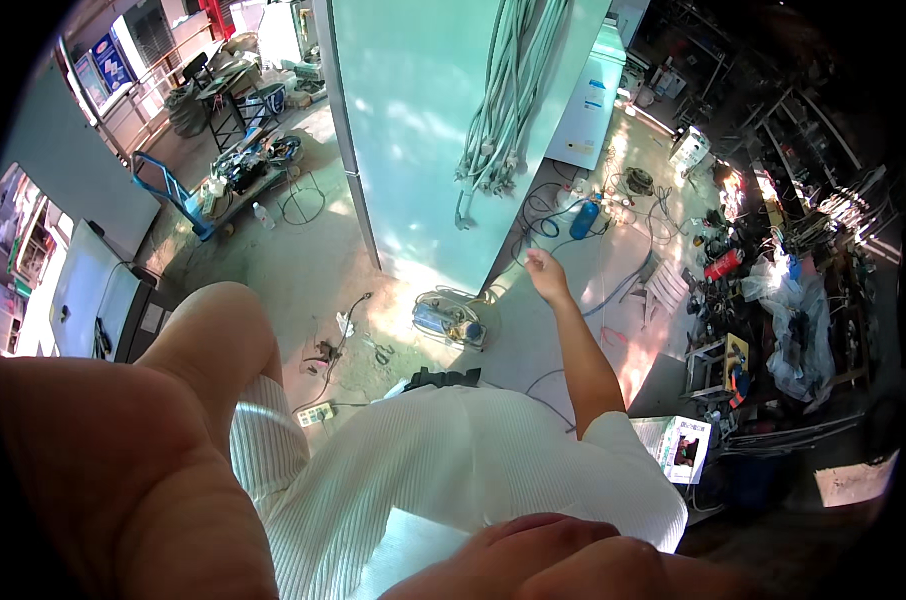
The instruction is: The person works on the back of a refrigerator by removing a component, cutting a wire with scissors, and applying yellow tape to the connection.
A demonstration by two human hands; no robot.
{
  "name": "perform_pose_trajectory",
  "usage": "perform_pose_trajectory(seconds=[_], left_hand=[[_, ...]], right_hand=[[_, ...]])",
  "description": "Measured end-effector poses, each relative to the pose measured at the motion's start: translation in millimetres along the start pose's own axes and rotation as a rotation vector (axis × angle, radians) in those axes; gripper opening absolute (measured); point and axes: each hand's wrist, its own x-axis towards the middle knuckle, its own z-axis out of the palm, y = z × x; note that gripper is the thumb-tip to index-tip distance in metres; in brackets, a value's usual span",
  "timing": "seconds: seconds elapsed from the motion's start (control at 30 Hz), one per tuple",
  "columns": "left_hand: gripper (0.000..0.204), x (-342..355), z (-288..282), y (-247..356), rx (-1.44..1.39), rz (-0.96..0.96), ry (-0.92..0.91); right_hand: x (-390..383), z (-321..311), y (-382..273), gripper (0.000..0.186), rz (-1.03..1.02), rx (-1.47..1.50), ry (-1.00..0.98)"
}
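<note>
My left arm is bent up, and the palm of my left hand (123, 470) fills the lower left close to the camera. Its fingers are out of sight. Stretched forward, my right hand (546, 277) has curled fingers near the lower right edge of a tall pale green cabinet (413, 130) that looks like a refrigerator. Whether anything lies in those fingers is too small to see. A bundle of grey cables (508, 100) hangs down the cabinet's face. At its foot, a blue motor-like device (443, 322) in a wire frame sits on the floor.
A power strip (315, 414), pliers (381, 353) and loose cords lie on the floor. Rightward are a blue cylinder (584, 220), a small stool (663, 290), a printed box (686, 450) and cluttered shelves. A blue hand truck (178, 195) stands left, beside a loaded platform.
</note>
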Motion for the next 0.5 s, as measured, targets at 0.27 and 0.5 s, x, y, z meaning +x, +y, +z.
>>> perform_pose_trajectory(seconds=[0.27, 0.5], left_hand=[[0.029, -8, -17, 6, 0.096, -0.02, -0.001], [0.028, -24, -28, 15, 0.299, -0.185, 0.136]], right_hand=[[122, -1, -106, 0.031, -0.365, -0.112, 0.29], [191, 15, -161, 0.033, -0.232, -0.143, 0.32]])
